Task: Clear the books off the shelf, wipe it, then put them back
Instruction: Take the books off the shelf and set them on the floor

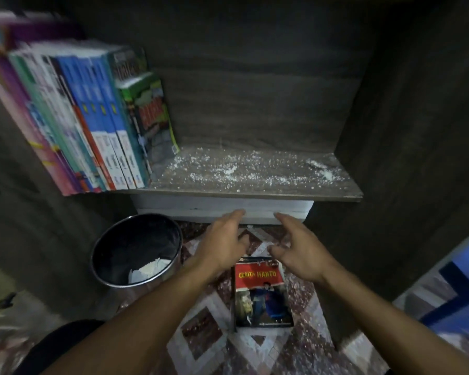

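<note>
A dark wooden shelf [255, 194] holds a row of upright books [92, 125] leaning at its left end. Its bare right part is strewn with white crumbs [228, 169]. On the patterned floor below lies a red-covered book [260, 290], flat and face up. My left hand [222, 244] and my right hand [298, 247] reach forward side by side just under the shelf's front edge, above the floor book. Both have relaxed, spread fingers and hold nothing. Their fingertips are near a white ledge [222, 208] beneath the shelf.
A round metal bin [136, 250] with some white paper in it stands on the floor at the left, close to my left forearm. Dark cabinet walls [404, 131] close in the shelf on both sides. A blue and white object [458, 288] sits at the right edge.
</note>
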